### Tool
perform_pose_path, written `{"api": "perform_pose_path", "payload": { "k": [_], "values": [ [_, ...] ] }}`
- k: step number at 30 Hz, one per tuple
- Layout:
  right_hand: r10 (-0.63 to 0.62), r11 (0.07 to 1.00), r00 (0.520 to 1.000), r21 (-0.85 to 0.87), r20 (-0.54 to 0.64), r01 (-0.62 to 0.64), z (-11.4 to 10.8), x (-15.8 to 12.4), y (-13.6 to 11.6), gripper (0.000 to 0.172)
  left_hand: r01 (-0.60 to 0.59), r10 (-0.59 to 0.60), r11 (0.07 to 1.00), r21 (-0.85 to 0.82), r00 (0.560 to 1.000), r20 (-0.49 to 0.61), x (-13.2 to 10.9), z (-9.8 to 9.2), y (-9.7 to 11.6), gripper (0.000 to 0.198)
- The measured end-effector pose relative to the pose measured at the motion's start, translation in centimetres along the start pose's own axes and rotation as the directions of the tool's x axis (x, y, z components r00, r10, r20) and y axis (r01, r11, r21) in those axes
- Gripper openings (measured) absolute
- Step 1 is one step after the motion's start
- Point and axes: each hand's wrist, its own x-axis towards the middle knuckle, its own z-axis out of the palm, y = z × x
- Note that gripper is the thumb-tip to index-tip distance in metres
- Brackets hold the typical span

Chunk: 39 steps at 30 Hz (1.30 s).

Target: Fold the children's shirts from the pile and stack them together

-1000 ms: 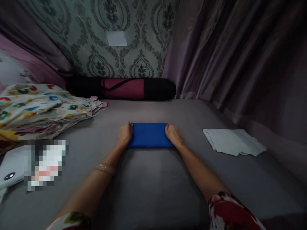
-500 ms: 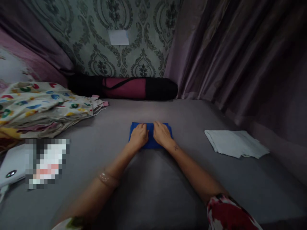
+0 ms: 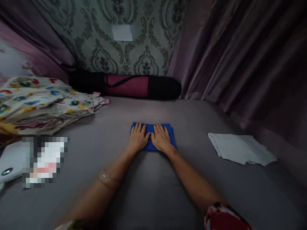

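Grey sheeting (image 3: 153,188) covers the soft-looking surface, smooth at the near side. Off to the left lies a white device (image 3: 11,161), well clear of the arms. Ahead, the folded blue cloth (image 3: 149,128) lies flat on the sheeting, under both palms. Left hand (image 3: 138,138) and right hand (image 3: 161,137) lie with fingers extended, slightly spread; each grip is flattened on top, with hold of nothing. A lower layer juts out at the cloth's right edge, so uneven or sideways pressure could drag the upper layer further askew, or rumple the sheeting beneath. Lifting with so loose a grip might let the folds fall apart. Farther back, the patterned fabric pile (image 3: 48,100) looks loosely heaped and could slump if tugged.
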Motion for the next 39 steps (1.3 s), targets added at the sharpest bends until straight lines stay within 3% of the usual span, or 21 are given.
{"api": "perform_pose_path", "payload": {
  "k": [13,18,25,30,35,39],
  "values": [
    [0.208,0.977,0.974,-0.034,-0.086,-0.211,0.3,0.2,1.0,0.063,0.182,-0.181,0.982,-0.053,0.983,0.018,0.5,0.3,-2.1,0.074],
    [0.279,0.959,0.957,-0.035,-0.080,-0.282,0.0,0.2,2.5,0.063,0.180,-0.179,0.981,-0.076,0.984,0.018,0.7,0.3,-2.6,0.073],
    [0.215,0.975,0.976,-0.050,-0.014,-0.216,-1.7,-0.2,3.0,0.063,0.029,-0.019,0.992,-0.124,0.996,0.085,0.5,-0.3,-6.2,0.064],
    [0.018,0.998,0.997,-0.063,-0.079,-0.023,-1.6,-0.4,3.2,0.063,0.094,-0.092,0.991,-0.092,0.995,0.028,-1.0,-0.7,-9.0,0.062],
    [0.048,0.997,0.999,-0.062,-0.016,-0.049,-0.3,-0.6,3.7,0.063,0.082,-0.084,0.996,-0.043,0.996,-0.030,-1.6,-0.5,-9.2,0.060],
    [0.058,0.995,0.998,-0.082,0.016,-0.057,-1.0,-0.5,3.1,0.064,0.097,-0.099,0.994,-0.043,0.994,-0.036,-1.6,-0.4,-9.1,0.059]
  ]
}}
